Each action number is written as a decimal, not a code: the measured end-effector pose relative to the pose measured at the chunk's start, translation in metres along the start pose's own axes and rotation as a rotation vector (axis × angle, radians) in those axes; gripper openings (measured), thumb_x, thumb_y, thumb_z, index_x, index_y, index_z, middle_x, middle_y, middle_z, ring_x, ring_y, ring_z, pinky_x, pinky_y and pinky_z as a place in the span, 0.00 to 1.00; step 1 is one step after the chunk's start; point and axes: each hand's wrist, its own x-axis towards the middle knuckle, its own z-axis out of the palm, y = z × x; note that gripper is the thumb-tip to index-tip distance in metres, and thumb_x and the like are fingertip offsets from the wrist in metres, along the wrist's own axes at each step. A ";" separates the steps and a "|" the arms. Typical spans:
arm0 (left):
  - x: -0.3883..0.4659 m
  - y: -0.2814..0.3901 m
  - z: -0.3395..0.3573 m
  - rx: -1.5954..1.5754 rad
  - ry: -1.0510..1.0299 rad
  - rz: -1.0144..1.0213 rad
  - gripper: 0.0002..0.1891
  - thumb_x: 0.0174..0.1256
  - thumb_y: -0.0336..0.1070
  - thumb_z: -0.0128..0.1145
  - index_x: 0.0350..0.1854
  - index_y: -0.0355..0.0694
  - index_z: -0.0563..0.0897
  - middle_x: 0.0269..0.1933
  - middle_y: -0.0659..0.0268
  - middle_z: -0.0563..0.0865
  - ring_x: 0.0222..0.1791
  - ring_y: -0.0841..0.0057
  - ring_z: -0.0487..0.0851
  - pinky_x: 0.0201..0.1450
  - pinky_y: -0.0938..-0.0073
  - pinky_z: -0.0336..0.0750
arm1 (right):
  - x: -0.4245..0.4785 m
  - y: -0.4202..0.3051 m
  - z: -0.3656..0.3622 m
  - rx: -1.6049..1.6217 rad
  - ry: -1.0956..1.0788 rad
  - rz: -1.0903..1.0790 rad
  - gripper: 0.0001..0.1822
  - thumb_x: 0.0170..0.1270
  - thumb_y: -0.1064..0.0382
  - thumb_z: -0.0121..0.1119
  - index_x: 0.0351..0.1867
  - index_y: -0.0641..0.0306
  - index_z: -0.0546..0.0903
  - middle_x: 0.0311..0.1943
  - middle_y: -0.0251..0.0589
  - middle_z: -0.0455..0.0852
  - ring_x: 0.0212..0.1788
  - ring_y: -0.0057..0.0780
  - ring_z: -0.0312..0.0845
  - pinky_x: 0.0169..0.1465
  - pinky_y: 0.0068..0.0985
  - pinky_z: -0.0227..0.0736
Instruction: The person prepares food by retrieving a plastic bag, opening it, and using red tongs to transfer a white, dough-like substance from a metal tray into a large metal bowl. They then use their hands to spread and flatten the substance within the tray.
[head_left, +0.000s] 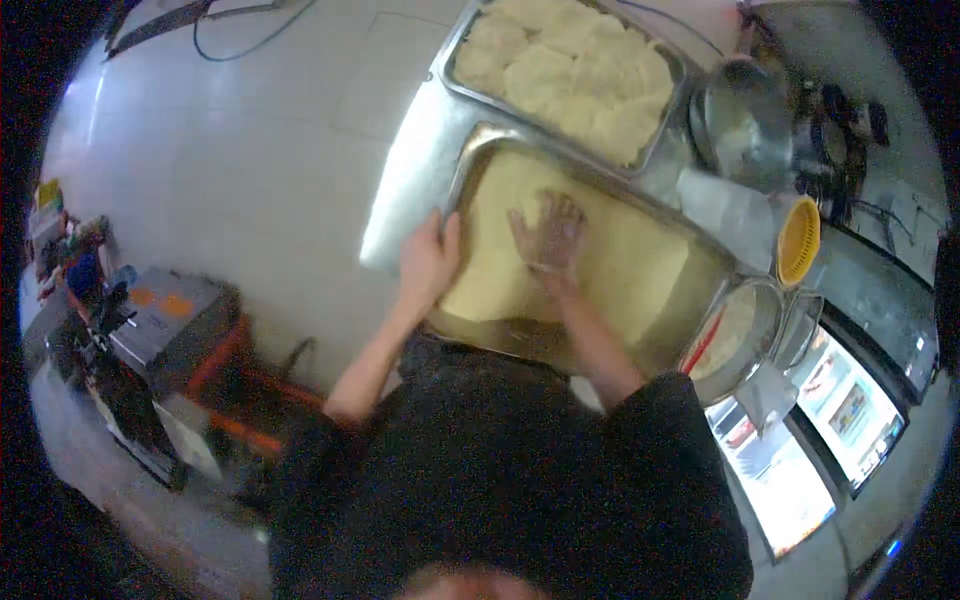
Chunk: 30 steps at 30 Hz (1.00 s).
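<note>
A deep rectangular metal tray (510, 341) lies right in front of me at a slant. A smooth, pale yellow layer (637, 277) covers much of its bottom; whether it is dough or flour is unclear. My left hand (430, 259) is at the tray's left rim, thumb and fingers closed about the edge. Over the middle of the yellow layer, my right hand (556, 234) has its palm down and its fingers spread. It appears to press on the surface, holding nothing. Slight blur hides the detail of its fingertips.
Beyond stands a second metal tray (450, 71) heaped with pale dough pieces (570, 75). To the right are a round metal pan (739, 337) with a red-handled utensil (705, 341), a yellow-rimmed container (798, 241) and lit screens (847, 405). A grey box (172, 315) sits at left.
</note>
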 end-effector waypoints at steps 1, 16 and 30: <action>0.009 0.006 -0.003 -0.023 -0.016 -0.029 0.20 0.69 0.48 0.48 0.38 0.32 0.77 0.23 0.43 0.79 0.25 0.45 0.79 0.29 0.51 0.71 | 0.014 -0.011 -0.007 0.077 -0.044 0.034 0.36 0.58 0.40 0.54 0.62 0.64 0.68 0.59 0.61 0.68 0.64 0.58 0.60 0.65 0.57 0.50; 0.014 -0.017 0.005 -0.128 0.053 0.216 0.20 0.69 0.48 0.45 0.37 0.32 0.75 0.25 0.40 0.80 0.30 0.40 0.79 0.36 0.46 0.72 | -0.022 0.036 -0.046 0.039 -0.208 0.732 0.22 0.66 0.49 0.50 0.50 0.66 0.79 0.39 0.47 0.84 0.41 0.40 0.78 0.45 0.35 0.72; 0.015 -0.028 0.004 -0.236 0.019 0.302 0.22 0.69 0.48 0.46 0.40 0.29 0.77 0.29 0.36 0.80 0.34 0.40 0.80 0.36 0.49 0.73 | 0.001 0.041 -0.123 0.396 -0.290 0.407 0.45 0.53 0.47 0.67 0.62 0.83 0.63 0.50 0.55 0.80 0.50 0.36 0.77 0.56 0.28 0.70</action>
